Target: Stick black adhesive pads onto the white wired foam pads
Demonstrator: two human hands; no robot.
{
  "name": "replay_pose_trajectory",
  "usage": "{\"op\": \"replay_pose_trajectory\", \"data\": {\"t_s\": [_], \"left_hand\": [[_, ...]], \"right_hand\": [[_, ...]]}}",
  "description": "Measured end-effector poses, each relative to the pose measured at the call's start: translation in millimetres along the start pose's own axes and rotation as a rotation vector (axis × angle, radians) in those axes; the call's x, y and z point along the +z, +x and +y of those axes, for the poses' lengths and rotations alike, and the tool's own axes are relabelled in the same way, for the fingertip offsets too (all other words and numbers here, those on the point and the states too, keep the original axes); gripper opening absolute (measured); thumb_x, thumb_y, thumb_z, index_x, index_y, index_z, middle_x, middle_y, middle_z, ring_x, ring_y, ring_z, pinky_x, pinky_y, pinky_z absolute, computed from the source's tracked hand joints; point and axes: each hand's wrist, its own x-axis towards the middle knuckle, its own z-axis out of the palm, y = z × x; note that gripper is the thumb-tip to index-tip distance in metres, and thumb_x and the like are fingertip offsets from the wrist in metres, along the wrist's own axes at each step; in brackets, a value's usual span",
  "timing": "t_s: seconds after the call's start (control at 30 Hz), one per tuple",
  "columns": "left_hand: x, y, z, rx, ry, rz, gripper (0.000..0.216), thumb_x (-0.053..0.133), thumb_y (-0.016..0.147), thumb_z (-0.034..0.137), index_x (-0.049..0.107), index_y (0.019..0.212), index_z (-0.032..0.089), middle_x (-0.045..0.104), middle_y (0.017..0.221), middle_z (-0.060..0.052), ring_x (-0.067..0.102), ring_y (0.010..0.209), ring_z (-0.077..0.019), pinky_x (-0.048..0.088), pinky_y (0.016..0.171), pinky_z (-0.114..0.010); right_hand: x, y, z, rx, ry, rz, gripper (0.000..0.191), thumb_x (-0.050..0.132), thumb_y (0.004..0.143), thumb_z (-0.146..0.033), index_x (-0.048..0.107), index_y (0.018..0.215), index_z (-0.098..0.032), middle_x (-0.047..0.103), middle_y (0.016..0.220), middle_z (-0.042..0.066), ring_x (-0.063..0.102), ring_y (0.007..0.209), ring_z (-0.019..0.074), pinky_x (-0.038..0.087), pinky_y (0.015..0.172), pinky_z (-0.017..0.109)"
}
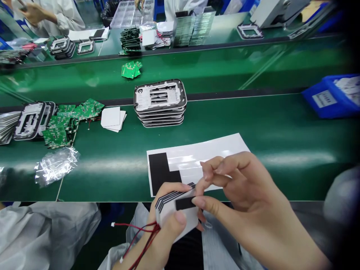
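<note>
My left hand (165,221) is closed round a small stack of white flat pads (184,217) with black edges and red wires (140,232) trailing from them. A black sticker strip (184,203) lies on the top pad. My right hand (242,195) pinches at that strip with thumb and fingers bent. Just beyond the hands lies a white backing sheet (197,153) with black stickers (160,170) on its left part.
A stack of grey plastic frames (160,101) stands mid-bench. Green circuit boards (70,120), more frames (30,120), white squares (112,118) and a clear bag (54,165) lie at left. A blue bin (332,99) sits right. Other people work across the conveyor (225,67).
</note>
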Motion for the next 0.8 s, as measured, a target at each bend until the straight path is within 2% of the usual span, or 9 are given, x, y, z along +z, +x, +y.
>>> {"op": "replay_pose_trajectory", "data": {"t_s": [0.2,0.37,0.5,0.63,0.8], "left_hand": [[0.1,-0.9,-1.3,0.021,0.0,0.015,0.027,0.062,0.087,0.034,0.059,0.112,0.026,0.069,0.094,-0.004,0.069,0.078,-0.0215,0.056,0.073,-0.034],[2.5,-1.8,1.9,0.015,0.02,0.051,0.026,0.062,0.087,0.032,0.061,0.111,0.025,0.069,0.089,-0.004,0.067,0.077,-0.0198,0.056,0.072,-0.032],[5.1,-1.2,4.6,0.035,0.056,0.065,0.022,0.056,0.09,0.024,0.062,0.111,0.025,0.071,0.097,-0.004,0.068,0.078,-0.0178,0.055,0.073,-0.028],[3.3,1.0,2.5,0.058,0.053,0.022,0.022,0.054,0.091,0.022,0.061,0.112,0.025,0.073,0.098,-0.005,0.07,0.083,-0.0198,0.055,0.077,-0.03],[-1.1,3.2,-0.3,0.014,0.03,0.0,0.022,0.058,0.09,0.03,0.058,0.111,0.024,0.073,0.098,-0.007,0.07,0.084,-0.025,0.056,0.076,-0.038]], "right_hand": [[0.7,0.8,1.0,-0.006,-0.027,-0.014,0.036,0.07,0.073,-0.007,0.049,0.089,-0.032,0.059,0.079,-0.002,0.065,0.069,0.0179,0.06,0.057,0.028],[0.1,-1.3,3.8,0.005,-0.052,-0.01,0.032,0.071,0.075,-0.012,0.049,0.089,-0.031,0.057,0.077,-0.001,0.064,0.072,0.0189,0.059,0.055,0.029],[0.4,-3.7,6.2,-0.002,-0.085,-0.006,0.029,0.07,0.077,-0.013,0.05,0.09,-0.03,0.057,0.08,0.0,0.064,0.074,0.0195,0.061,0.059,0.031],[1.4,-5.9,7.9,-0.033,-0.146,0.024,0.029,0.069,0.078,-0.011,0.05,0.09,-0.03,0.056,0.081,0.0,0.064,0.08,0.0196,0.06,0.069,0.033],[2.5,-7.2,9.1,-0.064,-0.177,0.02,0.029,0.068,0.079,-0.01,0.05,0.09,-0.03,0.058,0.08,-0.001,0.064,0.082,0.0189,0.058,0.067,0.031]]}}
